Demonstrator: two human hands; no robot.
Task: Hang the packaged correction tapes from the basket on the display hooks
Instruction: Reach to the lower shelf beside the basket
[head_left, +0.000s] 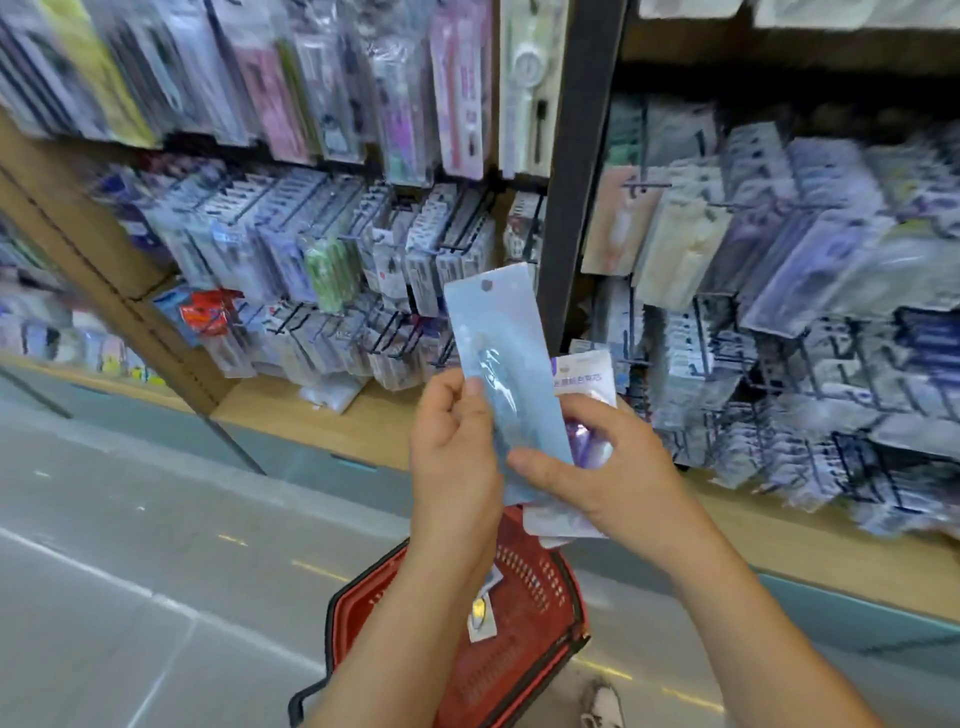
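Observation:
A long pale-blue packaged correction tape (500, 338) stands upright in front of me, its hang hole at the top. My left hand (453, 447) pinches its lower left edge with thumb and fingers. My right hand (597, 467) grips a second, white and purple package (584, 382) just behind the blue one, its thumb lying across the blue package's lower part. Below my forearms the red basket (524, 623) sits on the floor, with one small package (480, 618) visible inside. Display hooks (395, 332) with hanging packages fill the shelving ahead.
A dark upright post (582, 171) splits the shelving into a left and a right bay, both crowded with blurred hanging packages. A wooden ledge (311, 415) runs under the hooks. Grey floor (130, 545) spreads to the left. A shoe (602, 706) shows beside the basket.

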